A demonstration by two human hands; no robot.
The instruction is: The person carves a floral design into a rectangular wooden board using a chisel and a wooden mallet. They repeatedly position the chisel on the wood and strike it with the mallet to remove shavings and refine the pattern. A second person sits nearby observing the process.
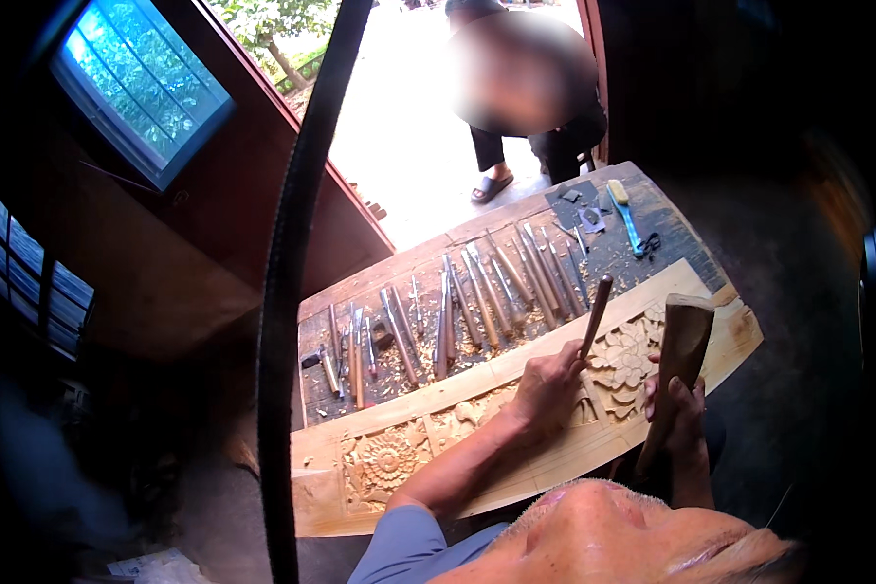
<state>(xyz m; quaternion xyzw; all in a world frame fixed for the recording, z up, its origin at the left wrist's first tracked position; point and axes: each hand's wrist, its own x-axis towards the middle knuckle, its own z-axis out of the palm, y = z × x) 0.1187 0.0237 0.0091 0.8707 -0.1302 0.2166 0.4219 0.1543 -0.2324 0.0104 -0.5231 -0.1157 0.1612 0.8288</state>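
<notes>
A slim wooden-handled carving chisel (595, 313) is gripped by the left hand (547, 387), its fingers closed around the lower shaft; the tool stands tilted right of centre in the frame, its tip hidden behind the hand against the carving. A blocky brown wooden mallet (681, 343) is held by the right hand (679, 414), the fingers wrapped tightly round its handle, with the head raised just right of the chisel. One long pale wooden panel carved with flower reliefs (389, 462) is laid slantwise from the lower left to the right of the frame beneath both hands; at least two flowers can be counted, one near the left end and one between the hands. Behind it, toward the upper centre, a row of roughly twenty metal chisels with wooden handles (477, 302) is spread on the dark worn workbench (652, 219), amid pale shavings. One blue-handled brush-like tool (625, 214) is seen at the bench's upper right corner. A second person (526, 107) is seated beyond the bench in a bright doorway. One window showing green foliage (141, 88) is set in the dark wall at upper left.
</notes>
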